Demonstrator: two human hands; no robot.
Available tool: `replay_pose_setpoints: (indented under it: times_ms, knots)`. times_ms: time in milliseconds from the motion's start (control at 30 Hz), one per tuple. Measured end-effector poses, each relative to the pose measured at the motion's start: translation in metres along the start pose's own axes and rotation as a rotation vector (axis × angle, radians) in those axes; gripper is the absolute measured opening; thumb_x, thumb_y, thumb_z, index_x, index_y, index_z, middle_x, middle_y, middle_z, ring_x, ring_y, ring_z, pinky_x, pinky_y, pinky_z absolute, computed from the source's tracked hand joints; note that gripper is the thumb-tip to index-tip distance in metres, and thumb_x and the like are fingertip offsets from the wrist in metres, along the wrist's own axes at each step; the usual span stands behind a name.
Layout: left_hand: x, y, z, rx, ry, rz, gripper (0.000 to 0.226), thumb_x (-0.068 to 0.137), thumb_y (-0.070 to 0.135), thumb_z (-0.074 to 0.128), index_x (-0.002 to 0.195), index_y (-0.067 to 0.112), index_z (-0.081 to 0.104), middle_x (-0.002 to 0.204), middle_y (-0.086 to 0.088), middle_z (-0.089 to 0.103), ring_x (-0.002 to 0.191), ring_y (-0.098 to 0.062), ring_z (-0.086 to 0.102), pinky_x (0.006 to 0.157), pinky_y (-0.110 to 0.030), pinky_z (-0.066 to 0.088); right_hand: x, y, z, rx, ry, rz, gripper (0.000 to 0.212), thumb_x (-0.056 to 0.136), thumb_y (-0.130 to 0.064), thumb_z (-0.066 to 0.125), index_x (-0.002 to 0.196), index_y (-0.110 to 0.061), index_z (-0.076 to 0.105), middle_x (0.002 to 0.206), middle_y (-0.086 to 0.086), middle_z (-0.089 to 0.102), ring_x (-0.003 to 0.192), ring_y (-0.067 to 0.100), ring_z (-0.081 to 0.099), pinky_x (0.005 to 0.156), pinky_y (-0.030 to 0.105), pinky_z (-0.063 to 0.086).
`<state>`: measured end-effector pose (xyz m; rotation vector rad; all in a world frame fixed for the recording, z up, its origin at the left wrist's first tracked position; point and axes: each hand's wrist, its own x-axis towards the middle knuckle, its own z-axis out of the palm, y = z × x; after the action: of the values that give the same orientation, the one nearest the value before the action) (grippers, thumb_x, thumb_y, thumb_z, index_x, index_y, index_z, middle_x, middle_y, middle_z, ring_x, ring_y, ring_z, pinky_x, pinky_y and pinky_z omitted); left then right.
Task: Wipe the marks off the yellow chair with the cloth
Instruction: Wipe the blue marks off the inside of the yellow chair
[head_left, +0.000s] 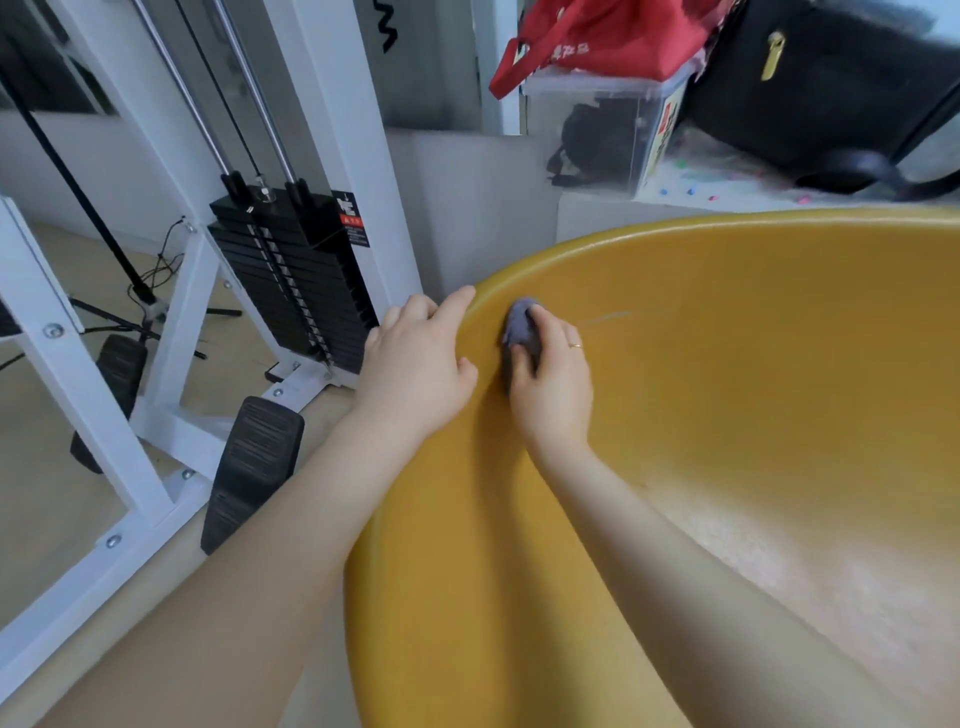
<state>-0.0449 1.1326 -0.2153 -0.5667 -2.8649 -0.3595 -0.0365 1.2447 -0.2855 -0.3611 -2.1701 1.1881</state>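
Observation:
The yellow chair (727, 364) is a big curved shell that fills the right half of the view. My left hand (421, 358) grips its left rim, fingers curled over the edge. Just inside the shell, near that rim, my right hand (553, 384) presses a small bunched grey-purple cloth (519, 327) against the surface. A faint pale streak mark (608, 317) runs to the right of the cloth.
A white weight machine (322, 130) with a black weight stack (296, 270) and black foot pedals (249, 462) stands on the floor to the left. Behind the chair are a clear storage box (602, 130), a red bag (597, 36) and a black bag (821, 88).

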Motion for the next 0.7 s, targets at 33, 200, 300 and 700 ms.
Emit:
replay_pose_setpoints:
  times_ms: [33, 200, 300, 700]
  knots:
    - [0.007, 0.0, -0.002, -0.038, -0.021, 0.005, 0.064, 0.085, 0.022, 0.05, 0.144, 0.03, 0.028, 0.128, -0.01, 0.046, 0.121, -0.03, 0.036, 0.101, -0.038, 0.031, 0.002, -0.014, 0.002, 0.018, 0.026, -0.041, 0.04, 0.088, -0.007, 0.052, 0.127, -0.013, 0.049, 0.13, 0.007, 0.051, 0.111, 0.027, 0.05, 0.087, 0.029, 0.035]
    - [0.032, 0.0, -0.006, -0.136, -0.202, 0.096, 0.071, 0.079, 0.024, 0.051, 0.143, 0.039, 0.025, 0.126, -0.009, 0.054, 0.12, -0.032, 0.044, 0.097, -0.043, 0.042, 0.01, -0.024, 0.009, 0.056, 0.114, -0.174, 0.029, 0.086, -0.007, 0.056, 0.114, -0.014, 0.061, 0.118, 0.011, 0.053, 0.097, 0.033, 0.055, 0.075, 0.037, 0.046]
    - [0.04, -0.004, -0.001, -0.036, -0.199, 0.106, 0.075, 0.087, 0.025, 0.052, 0.148, 0.037, 0.01, 0.136, -0.008, 0.047, 0.126, -0.031, 0.036, 0.103, -0.041, 0.035, 0.036, -0.003, 0.003, 0.067, 0.234, -0.128, 0.026, 0.082, -0.003, 0.057, 0.105, -0.01, 0.066, 0.112, 0.015, 0.056, 0.093, 0.035, 0.056, 0.079, 0.033, 0.043]
    - [0.041, -0.007, 0.006, -0.043, -0.122, 0.114, 0.071, 0.089, 0.026, 0.049, 0.147, 0.04, 0.01, 0.131, -0.003, 0.049, 0.123, -0.028, 0.035, 0.098, -0.038, 0.034, 0.071, 0.01, -0.007, 0.064, 0.343, -0.011, 0.023, 0.087, -0.014, 0.057, 0.108, -0.011, 0.065, 0.114, 0.014, 0.054, 0.095, 0.028, 0.057, 0.081, 0.025, 0.039]
